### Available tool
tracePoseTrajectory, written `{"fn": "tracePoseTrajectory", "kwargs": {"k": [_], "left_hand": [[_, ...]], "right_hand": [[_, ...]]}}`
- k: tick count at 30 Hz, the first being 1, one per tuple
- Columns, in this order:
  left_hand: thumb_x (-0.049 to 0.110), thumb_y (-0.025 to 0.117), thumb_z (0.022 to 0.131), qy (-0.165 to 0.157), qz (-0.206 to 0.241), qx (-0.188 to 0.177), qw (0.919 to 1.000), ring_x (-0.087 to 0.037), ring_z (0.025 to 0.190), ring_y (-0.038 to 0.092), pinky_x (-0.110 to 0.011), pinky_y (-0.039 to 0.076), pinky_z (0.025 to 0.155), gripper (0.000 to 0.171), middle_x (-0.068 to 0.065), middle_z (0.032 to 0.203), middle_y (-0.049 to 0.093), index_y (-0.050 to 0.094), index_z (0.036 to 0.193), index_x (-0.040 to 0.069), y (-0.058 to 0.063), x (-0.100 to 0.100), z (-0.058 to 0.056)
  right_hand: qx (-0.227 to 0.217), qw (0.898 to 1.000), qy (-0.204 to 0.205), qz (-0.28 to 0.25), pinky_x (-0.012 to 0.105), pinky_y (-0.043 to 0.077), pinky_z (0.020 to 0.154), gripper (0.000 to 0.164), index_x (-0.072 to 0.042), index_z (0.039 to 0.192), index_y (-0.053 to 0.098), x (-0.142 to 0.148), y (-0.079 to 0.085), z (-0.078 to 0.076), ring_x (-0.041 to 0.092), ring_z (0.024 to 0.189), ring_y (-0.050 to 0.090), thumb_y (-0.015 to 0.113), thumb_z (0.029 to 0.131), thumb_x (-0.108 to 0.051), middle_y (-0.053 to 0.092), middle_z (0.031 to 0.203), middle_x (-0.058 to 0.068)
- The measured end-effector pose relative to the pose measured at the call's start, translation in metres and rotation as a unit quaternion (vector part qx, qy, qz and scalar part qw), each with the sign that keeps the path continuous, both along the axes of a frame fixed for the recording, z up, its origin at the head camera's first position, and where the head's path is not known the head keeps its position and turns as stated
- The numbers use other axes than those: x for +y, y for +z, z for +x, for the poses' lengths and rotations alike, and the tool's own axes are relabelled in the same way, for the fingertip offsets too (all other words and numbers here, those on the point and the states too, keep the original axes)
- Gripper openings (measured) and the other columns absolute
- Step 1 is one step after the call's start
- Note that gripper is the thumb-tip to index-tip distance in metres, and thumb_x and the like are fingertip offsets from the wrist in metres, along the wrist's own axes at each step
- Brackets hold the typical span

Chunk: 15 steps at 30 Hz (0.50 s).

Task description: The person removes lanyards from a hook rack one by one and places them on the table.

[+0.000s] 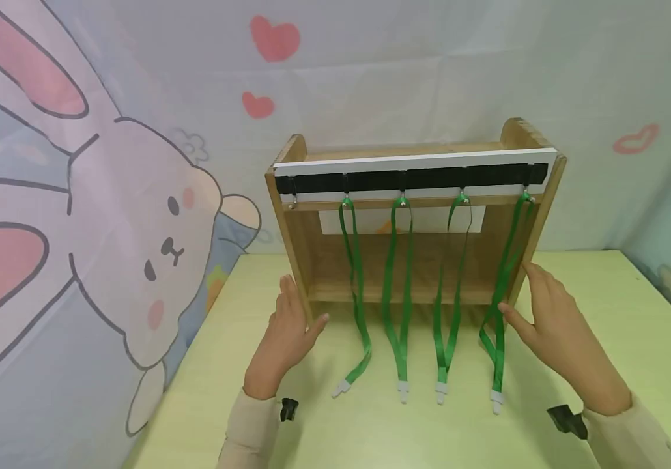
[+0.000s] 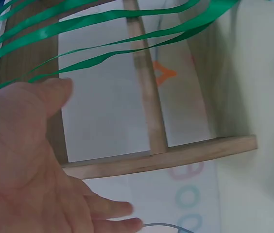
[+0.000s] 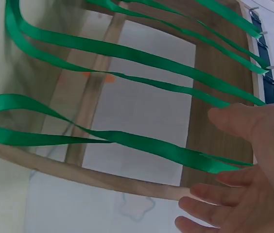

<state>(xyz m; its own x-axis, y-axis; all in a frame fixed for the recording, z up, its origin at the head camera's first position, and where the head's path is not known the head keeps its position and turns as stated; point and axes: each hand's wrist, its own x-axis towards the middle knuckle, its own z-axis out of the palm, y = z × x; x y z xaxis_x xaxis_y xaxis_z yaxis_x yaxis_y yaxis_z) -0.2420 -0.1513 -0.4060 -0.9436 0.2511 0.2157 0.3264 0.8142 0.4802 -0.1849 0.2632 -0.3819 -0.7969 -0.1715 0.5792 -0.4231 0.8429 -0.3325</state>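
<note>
A wooden rack (image 1: 335, 290) stands on the table, with a white board and black strip (image 1: 376, 179) along its upper front. Several green lanyards (image 1: 357, 273) hang from metal hooks on the strip, their white plastic clips (image 1: 403, 391) lying on the tabletop. The leftmost hook (image 1: 292, 195) bears no lanyard. My left hand (image 1: 288, 332) is beside the rack's left side panel, fingers straight and thumb spread. At the right side panel is my right hand (image 1: 561, 335), fingers extended, its thumb near the rightmost lanyard (image 3: 146, 145). Whether either hand touches the wood I cannot tell.
The light green-yellow table (image 1: 599, 293) extends around the rack. Behind hangs a pale cloth backdrop (image 1: 429, 85) with a cartoon rabbit and hearts. Dark clip-like pieces (image 1: 568, 421) show near both sleeve cuffs.
</note>
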Motion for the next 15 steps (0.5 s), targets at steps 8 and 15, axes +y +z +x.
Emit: {"fn": "tracePoseTrajectory", "kwargs": {"k": [8, 15], "left_hand": [[0.029, 0.060, 0.102, 0.026, 0.038, -0.015, 0.9989, -0.055, 0.133, 0.041, -0.061, 0.050, 0.091, 0.102, -0.035, 0.162, -0.003, -0.021, 0.153, -0.008, 0.020, -0.001, -0.019], [0.024, 0.060, 0.102, 0.041, 0.061, 0.044, 0.9963, -0.055, 0.113, 0.057, -0.058, 0.055, 0.082, 0.099, -0.040, 0.158, 0.010, -0.018, 0.154, -0.007, 0.033, 0.003, -0.038]], "right_hand": [[0.061, 0.996, -0.024, -0.058, 0.065, 0.046, 0.080, 0.072, 0.014, 0.145, 0.032, -0.011, 0.023, -0.011, 0.052, 0.112, 0.052, 0.074, 0.089, 0.001, 0.046, 0.132, 0.036], [0.132, 0.980, -0.059, -0.138, 0.051, 0.051, 0.077, 0.053, 0.013, 0.136, 0.048, -0.016, 0.041, -0.025, 0.049, 0.095, 0.062, 0.072, 0.090, 0.004, 0.055, 0.120, 0.033]]}}
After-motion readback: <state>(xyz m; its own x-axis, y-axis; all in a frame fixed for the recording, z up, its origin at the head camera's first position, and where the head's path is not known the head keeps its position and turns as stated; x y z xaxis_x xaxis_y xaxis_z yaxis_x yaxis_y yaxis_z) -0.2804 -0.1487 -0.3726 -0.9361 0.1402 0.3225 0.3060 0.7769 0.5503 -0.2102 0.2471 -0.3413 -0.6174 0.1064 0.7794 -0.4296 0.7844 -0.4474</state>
